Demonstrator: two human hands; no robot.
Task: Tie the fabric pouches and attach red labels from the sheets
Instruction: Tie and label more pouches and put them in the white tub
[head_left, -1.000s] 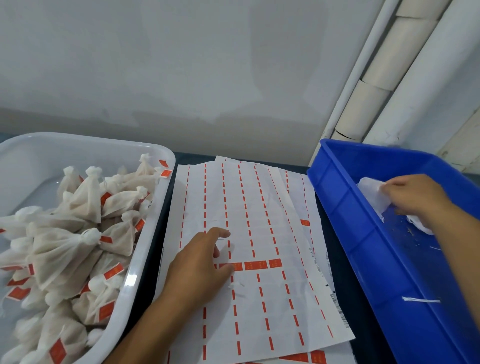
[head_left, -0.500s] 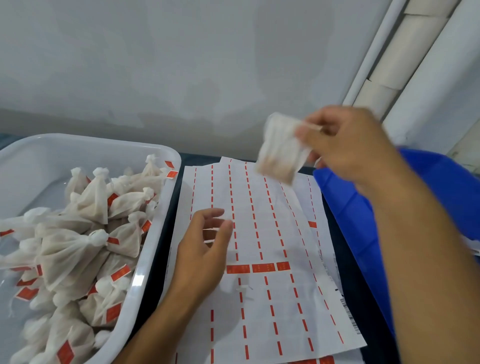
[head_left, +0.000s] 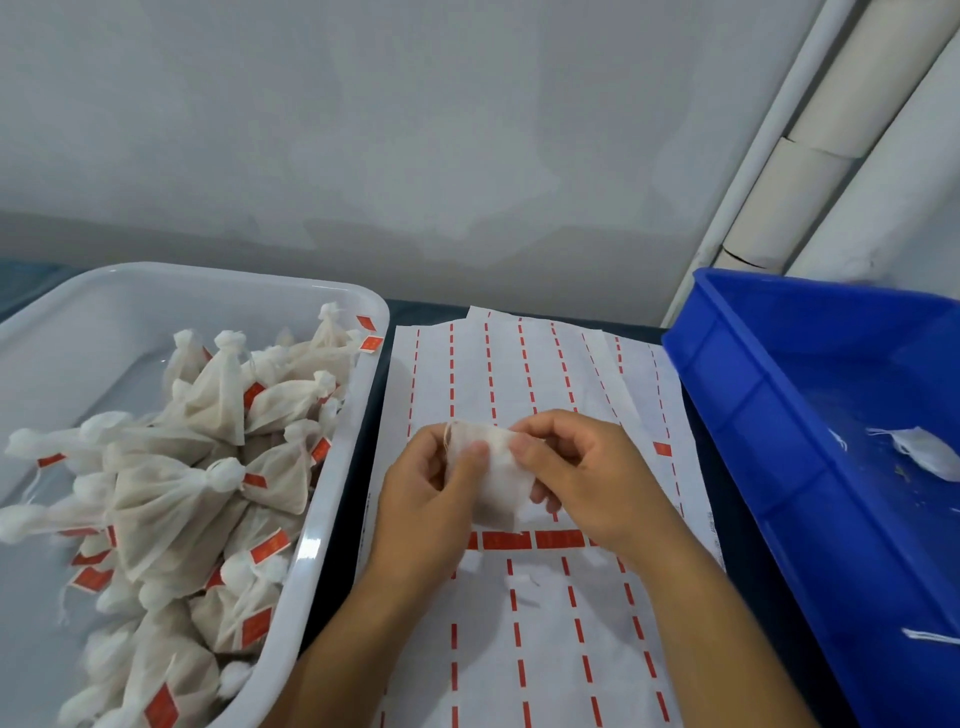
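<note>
A small white fabric pouch (head_left: 500, 478) is held between both hands above the label sheets (head_left: 545, 623). My left hand (head_left: 431, 499) pinches its left edge, where a loose thread shows, and my right hand (head_left: 582, 473) pinches its upper right edge. The sheets are white with rows of thin red strips; a few full red labels (head_left: 558, 539) remain in one row just below the hands.
A white tray (head_left: 343, 467) on the left holds several tied pouches with red labels. A blue bin (head_left: 769, 436) on the right holds one untied pouch (head_left: 924, 449) and loose threads. White pipes run up the wall at the back right.
My right hand lifted a pouch out of the blue bin and carried it left to the sheets. My left hand rose off the sheet and took hold of the pouch too.
</note>
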